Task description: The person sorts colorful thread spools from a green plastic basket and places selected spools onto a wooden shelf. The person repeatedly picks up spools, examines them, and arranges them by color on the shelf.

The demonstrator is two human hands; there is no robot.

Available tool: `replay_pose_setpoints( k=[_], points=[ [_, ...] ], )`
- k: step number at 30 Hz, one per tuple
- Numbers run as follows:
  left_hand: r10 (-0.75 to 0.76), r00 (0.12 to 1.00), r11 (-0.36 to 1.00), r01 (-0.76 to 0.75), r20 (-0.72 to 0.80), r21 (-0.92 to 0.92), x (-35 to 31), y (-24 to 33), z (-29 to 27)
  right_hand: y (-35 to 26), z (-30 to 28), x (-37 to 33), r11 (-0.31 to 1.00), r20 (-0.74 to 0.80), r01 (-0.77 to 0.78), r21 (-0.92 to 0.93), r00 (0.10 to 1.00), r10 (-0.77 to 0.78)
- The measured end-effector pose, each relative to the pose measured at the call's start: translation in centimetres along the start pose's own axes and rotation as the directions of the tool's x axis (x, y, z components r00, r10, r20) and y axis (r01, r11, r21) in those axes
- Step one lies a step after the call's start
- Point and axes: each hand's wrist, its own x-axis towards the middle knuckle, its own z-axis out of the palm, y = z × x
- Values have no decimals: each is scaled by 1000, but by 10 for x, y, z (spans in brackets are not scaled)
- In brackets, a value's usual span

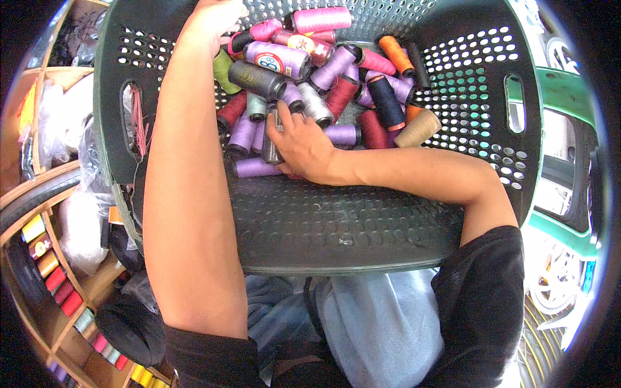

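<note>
A dark plastic basket [343, 242] with perforated walls rests against my lap, with many thread spools piled inside. My right hand [304, 145] reaches in from the right, its fingers curled over a dark grey thread spool [272, 145] that stands on end. Just beside it lie a silver-grey spool [315, 105] and a purple spool [257, 168]. At the upper edge is my left hand [217, 26], partly cut off and washed out by light; its grip is unclear. Nearest to that hand are a pink-and-black spool [240, 43] and a green spool [224, 71].
Wooden shelves [71, 271] with rows of coloured spools stand at the left, next to clear plastic bags [81, 226]. Pink threads [137, 119] hang by the basket's left handle hole. Green plastic furniture [563, 226] is at the right. A tan cone [418, 128] lies at the pile's right side.
</note>
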Motion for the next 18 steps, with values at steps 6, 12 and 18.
replay_pose_setpoints(
  k=[6,12,18],
  points=[
    [-57,998,982,54,10,183,5,-6,-19,2,-22,16,959,139,13,283,989,-55],
    [41,996,828,-80,82,554,7,7,-30,6,-79,45,892,361,141,430,879,-313],
    [-115,970,379,-159,216,912,-19,30,-14,9,-38,62,906,-135,416,79,905,-404]
  ],
)
